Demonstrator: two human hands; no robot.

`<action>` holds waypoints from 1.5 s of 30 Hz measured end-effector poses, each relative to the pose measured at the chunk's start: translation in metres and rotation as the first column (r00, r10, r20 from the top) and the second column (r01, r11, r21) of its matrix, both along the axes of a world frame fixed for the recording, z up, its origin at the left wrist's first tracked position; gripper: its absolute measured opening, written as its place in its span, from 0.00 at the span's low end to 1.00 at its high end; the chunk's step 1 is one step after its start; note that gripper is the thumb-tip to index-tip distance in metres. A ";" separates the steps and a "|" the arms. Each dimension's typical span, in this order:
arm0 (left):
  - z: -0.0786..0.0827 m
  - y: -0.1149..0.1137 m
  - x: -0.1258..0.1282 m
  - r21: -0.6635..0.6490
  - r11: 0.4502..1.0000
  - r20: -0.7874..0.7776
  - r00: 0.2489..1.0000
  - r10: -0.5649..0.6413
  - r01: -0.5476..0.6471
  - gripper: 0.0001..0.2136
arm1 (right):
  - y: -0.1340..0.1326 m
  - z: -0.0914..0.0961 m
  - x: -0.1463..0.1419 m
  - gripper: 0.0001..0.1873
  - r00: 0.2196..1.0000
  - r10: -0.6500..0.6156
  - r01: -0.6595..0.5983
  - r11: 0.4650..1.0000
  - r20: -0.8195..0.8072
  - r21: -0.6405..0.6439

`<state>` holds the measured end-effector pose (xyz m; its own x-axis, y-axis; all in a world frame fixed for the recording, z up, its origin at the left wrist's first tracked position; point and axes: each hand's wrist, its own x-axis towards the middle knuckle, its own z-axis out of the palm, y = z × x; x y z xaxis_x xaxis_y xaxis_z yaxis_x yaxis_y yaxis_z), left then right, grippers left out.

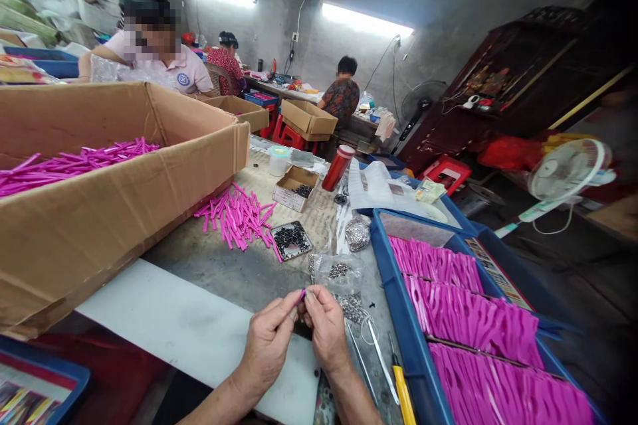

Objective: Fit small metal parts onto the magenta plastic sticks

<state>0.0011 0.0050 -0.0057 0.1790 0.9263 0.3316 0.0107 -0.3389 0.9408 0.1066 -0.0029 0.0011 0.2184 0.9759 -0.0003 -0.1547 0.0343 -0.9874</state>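
Observation:
My left hand pinches a thin purple plastic stick between thumb and fingertips. At the stick's other end, my right hand is closed on it; whether a small part sits under those fingertips is hidden. Both hands meet over the near edge of the worktable, above a white board. Beyond them lies a loose pile of similar purple sticks. A small square tray of black parts is beside that pile. Bags of small metal parts lie just past my right hand.
A large cardboard box with purple sticks stands left. On the right, a blue crate holds rows of purple pieces. Tweezers and a yellow-handled screwdriver lie near my right wrist. A red tumbler stands farther back. Several people sit beyond.

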 end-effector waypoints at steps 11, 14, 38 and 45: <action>-0.001 -0.002 0.001 0.036 0.999 -0.020 1.000 0.004 -0.003 0.13 | -0.001 0.003 0.001 0.12 0.998 -0.014 0.012 0.999 0.056 0.040; -0.001 -0.002 0.001 0.059 0.998 -0.041 0.999 0.010 -0.007 0.13 | -0.001 0.003 0.001 0.13 0.997 -0.017 0.014 0.999 0.076 0.037; -0.003 -0.002 0.001 0.043 0.999 -0.038 0.999 0.009 -0.007 0.13 | -0.002 0.001 0.002 0.12 0.994 -0.018 0.010 0.998 0.105 0.068; -0.004 -0.001 0.001 0.041 0.999 -0.029 0.999 0.016 -0.015 0.13 | -0.002 -0.001 0.000 0.13 0.997 -0.002 -0.001 0.999 0.072 0.049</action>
